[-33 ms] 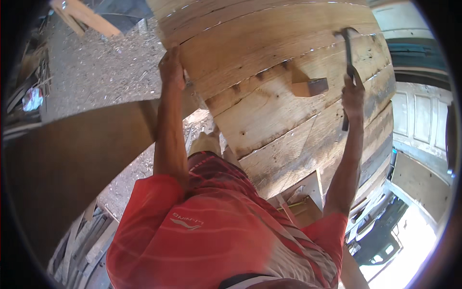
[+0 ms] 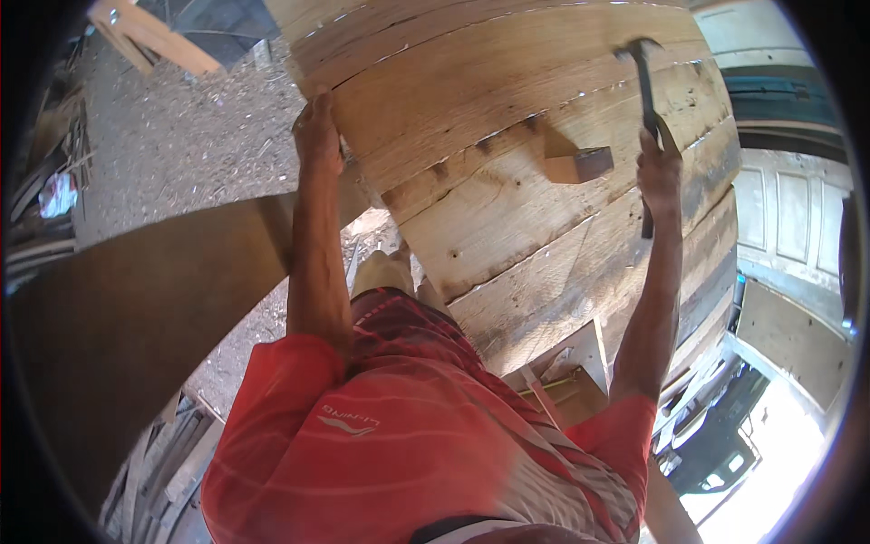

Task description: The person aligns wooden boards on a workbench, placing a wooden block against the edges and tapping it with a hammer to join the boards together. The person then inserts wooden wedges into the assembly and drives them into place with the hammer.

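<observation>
A broad panel of pale wooden planks (image 2: 507,222), with dark seams between them, fills the middle of the head view. My left hand (image 2: 317,140) is closed round the left edge of one of its far planks. In my right hand (image 2: 660,177) is a claw hammer (image 2: 644,86), gripped by its dark handle. The hammer head points away from me over the far right part of the planks; whether it touches the wood I cannot tell. Between my hands, a small wood block (image 2: 578,166) sits on the panel and casts a shadow.
A wide brown board (image 2: 154,272) curves in from the left, beside my left forearm. Below it, scrap wood strips (image 2: 172,462) lie heaped. Wood chips cover the ground (image 2: 199,145). A pale panelled door (image 2: 788,213) stands at the right, and an open wooden box (image 2: 571,390) is near my waist.
The hammer and my right hand have shifted slightly away and to the left. My left hand keeps its hold on the plank edge. The whole view has moved a little.
</observation>
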Tool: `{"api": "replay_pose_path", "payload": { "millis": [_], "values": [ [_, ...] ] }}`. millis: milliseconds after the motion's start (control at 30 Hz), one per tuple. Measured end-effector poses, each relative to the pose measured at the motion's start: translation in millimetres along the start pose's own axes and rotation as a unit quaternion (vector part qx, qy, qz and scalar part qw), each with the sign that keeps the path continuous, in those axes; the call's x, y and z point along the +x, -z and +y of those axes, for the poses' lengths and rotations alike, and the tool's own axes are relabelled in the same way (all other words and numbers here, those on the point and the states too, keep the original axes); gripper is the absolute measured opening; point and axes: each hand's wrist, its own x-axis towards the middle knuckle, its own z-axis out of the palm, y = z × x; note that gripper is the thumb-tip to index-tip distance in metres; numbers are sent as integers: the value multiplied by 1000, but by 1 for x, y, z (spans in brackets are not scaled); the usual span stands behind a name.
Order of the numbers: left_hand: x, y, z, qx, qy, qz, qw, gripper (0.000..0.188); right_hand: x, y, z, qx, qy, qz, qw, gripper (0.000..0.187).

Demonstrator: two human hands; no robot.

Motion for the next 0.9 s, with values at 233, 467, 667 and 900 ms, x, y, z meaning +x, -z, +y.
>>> {"api": "replay_pose_path", "payload": {
  "millis": [233, 467, 667, 900],
  "values": [
    [-3, -8, 4, 107, -11, 21, 994, 53, 69, -44, -68, 1, 96, 85, 992, 50],
    [-3, -13, 9, 102, 2, 25, 994, 41, 120, -81, -47, -119, 141, -11, 983, 51],
    [2, -4, 1, 57, 25, 25, 998, 41, 106, -62, -71, -80, 52, -58, 994, 45],
    [1, -4, 5, 54, 45, 25, 997, 43, 62, -39, -70, -66, 140, -9, 988, 49]
  ]
}}
